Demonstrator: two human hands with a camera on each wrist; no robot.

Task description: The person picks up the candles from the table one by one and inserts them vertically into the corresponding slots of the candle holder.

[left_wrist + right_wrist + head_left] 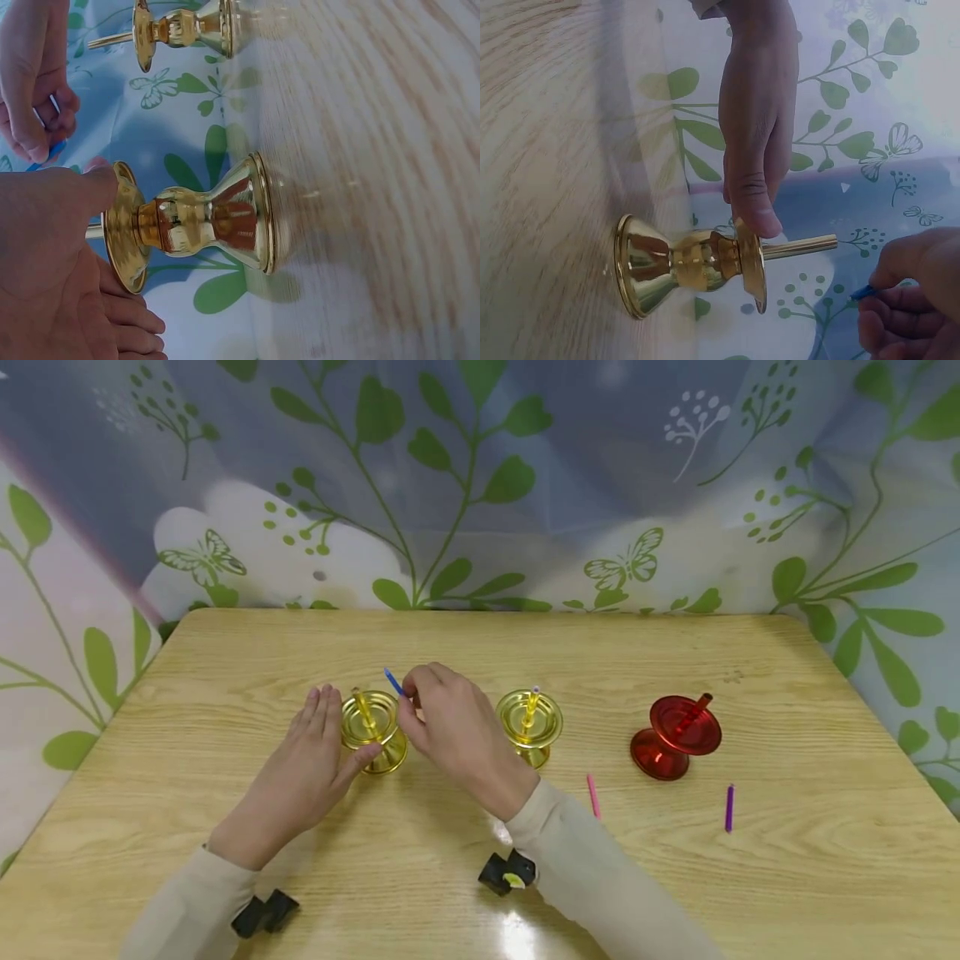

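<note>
My left hand [300, 772] rests against the left gold candle holder [387, 758], its fingers straight along the dish's left side and the thumb over the front rim. In the right wrist view, that thumb touches the rim of the dish, below the upright tube [802, 246]. Between thumb and fingertips my right hand [465, 735] pinches a thin blue candle [393, 680]. Its pointed end sticks out up and to the left, just right of the holder's tube and apart from it. The candle's lower end is hidden by the fingers.
Another gold candle holder [553, 720] stands just right of my right hand, a pale tip showing atop its tube. Farther right, a red candle holder [660, 755] leans its tube rightward. A pink candle [593, 795] and a purple candle [729, 810] lie on the wooden table [420, 877].
</note>
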